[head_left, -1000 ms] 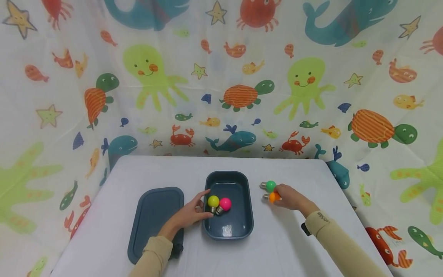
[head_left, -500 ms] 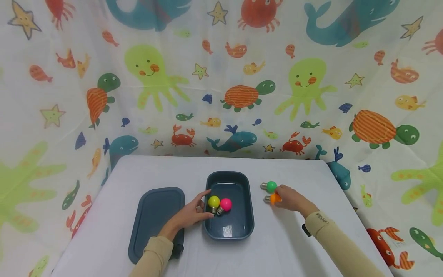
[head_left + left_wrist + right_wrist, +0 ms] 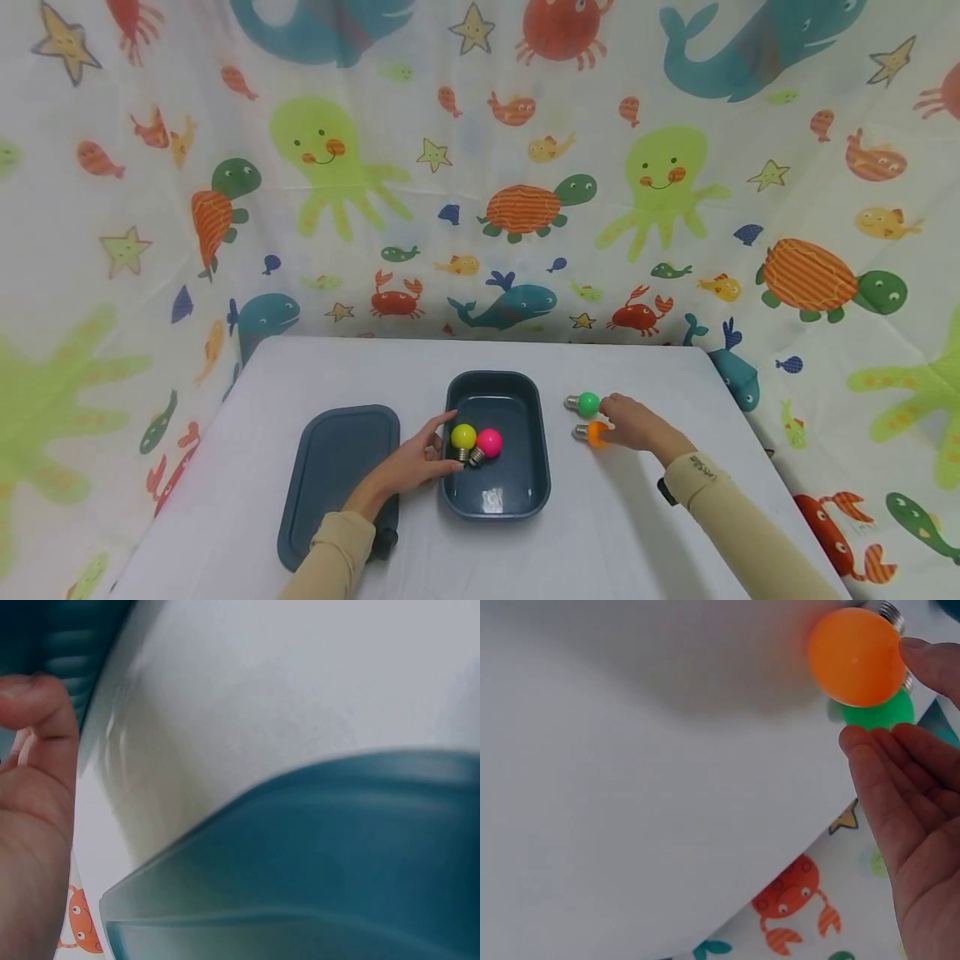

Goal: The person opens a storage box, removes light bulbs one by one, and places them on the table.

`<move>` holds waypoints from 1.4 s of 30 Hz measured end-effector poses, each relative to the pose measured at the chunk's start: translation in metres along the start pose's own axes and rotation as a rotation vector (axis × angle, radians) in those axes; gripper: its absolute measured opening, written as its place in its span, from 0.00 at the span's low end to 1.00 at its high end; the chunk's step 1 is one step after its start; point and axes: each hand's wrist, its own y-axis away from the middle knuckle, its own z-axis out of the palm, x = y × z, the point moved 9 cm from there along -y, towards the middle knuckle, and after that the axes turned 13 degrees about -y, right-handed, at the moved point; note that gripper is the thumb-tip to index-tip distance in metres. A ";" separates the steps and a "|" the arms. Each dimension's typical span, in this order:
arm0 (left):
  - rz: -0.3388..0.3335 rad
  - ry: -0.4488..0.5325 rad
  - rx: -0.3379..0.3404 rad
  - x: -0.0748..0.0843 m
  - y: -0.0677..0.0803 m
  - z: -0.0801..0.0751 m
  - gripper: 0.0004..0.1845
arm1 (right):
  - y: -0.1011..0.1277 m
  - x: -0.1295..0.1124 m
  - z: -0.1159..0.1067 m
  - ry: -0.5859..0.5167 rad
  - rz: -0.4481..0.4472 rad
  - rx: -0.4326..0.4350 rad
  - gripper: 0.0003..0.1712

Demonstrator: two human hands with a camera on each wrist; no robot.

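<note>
My left hand [image 3: 411, 463] grips the left wall of a dark blue-grey container [image 3: 517, 479], thumb and index finger at its rim. Inside lie a yellow light bulb [image 3: 462, 436] and a pink light bulb [image 3: 491, 442], their screw bases close together. To the right, on the white cloth, lie a green light bulb [image 3: 588, 404] and an orange light bulb [image 3: 597, 434]. My right hand [image 3: 637, 427] is over their round ends. In the right wrist view its thumb [image 3: 934, 666] overlaps the edge of the orange bulb, and the fingers are spread apart from the thumb, near the green bulb.
A flat blue-grey lid [image 3: 333, 467] lies left of the container, partly under my left forearm. The table [image 3: 375, 367] has a white cover, and behind it hangs a curtain [image 3: 465, 192] printed with sea animals.
My right hand has loosened its hold on the orange bulb and shifted slightly up and right. The orange bulb now lies slightly nearer me. The left hand stays at the container.
</note>
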 end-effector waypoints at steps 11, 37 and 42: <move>-0.003 -0.010 0.010 0.001 0.000 -0.002 0.46 | -0.008 -0.031 -0.028 -0.056 -0.123 0.078 0.22; -0.013 0.030 -0.001 0.019 0.009 -0.005 0.45 | -0.029 -0.107 -0.010 -0.033 -0.256 -0.001 0.35; -0.016 0.036 -0.007 0.021 0.009 -0.006 0.45 | -0.033 -0.123 0.004 0.003 -0.278 -0.046 0.34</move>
